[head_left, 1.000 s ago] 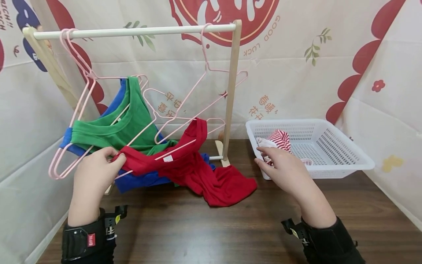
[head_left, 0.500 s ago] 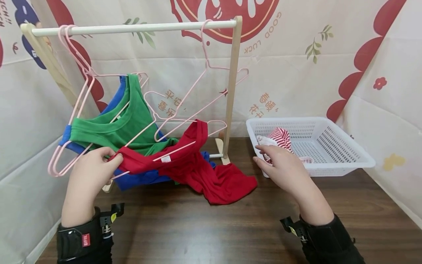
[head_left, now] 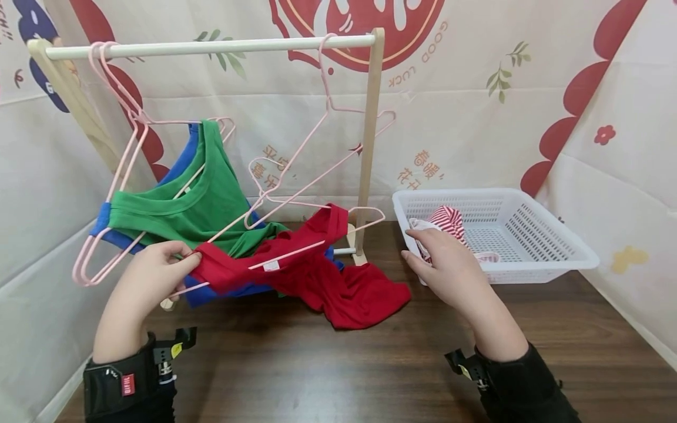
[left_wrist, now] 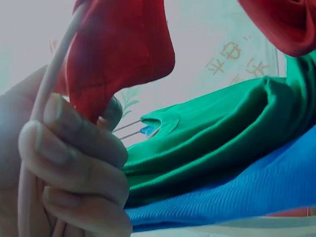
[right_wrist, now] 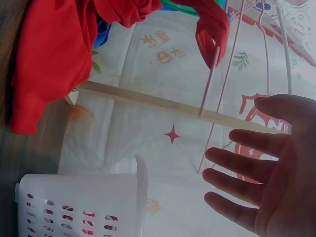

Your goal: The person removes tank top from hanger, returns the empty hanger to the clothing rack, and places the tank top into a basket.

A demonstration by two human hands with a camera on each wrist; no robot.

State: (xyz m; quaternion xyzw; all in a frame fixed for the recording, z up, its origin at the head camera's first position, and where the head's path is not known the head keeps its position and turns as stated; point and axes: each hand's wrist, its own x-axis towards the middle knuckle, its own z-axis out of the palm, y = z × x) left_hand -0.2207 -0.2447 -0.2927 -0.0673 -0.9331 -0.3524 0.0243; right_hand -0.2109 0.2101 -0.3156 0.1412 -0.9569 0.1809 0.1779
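Observation:
My left hand [head_left: 153,276] grips one shoulder of a red tank top [head_left: 365,296] together with the end of a pink hanger [head_left: 286,255]. In the left wrist view its fingers [left_wrist: 74,163] curl round the hanger wire, with red cloth at the thumb. The hanger runs through the tank top, its far end sticking out past the other strap. Part of the red cloth lies on the table. My right hand [head_left: 449,264] hovers by the basket's near left corner, holding nothing; in the right wrist view its fingers are spread and straight.
A rack with a white rail [head_left: 211,48] stands at the back left. On it hang a green tank top [head_left: 174,205], a blue one [head_left: 182,155] behind it, and a bare pink hanger [head_left: 324,79]. A white basket [head_left: 539,273] at right holds red-striped cloth [head_left: 449,220].
The hanger in the red tank top has slid right and slightly down, carrying the far strap with it. My left hand keeps its grip. The right hand has hardly moved.

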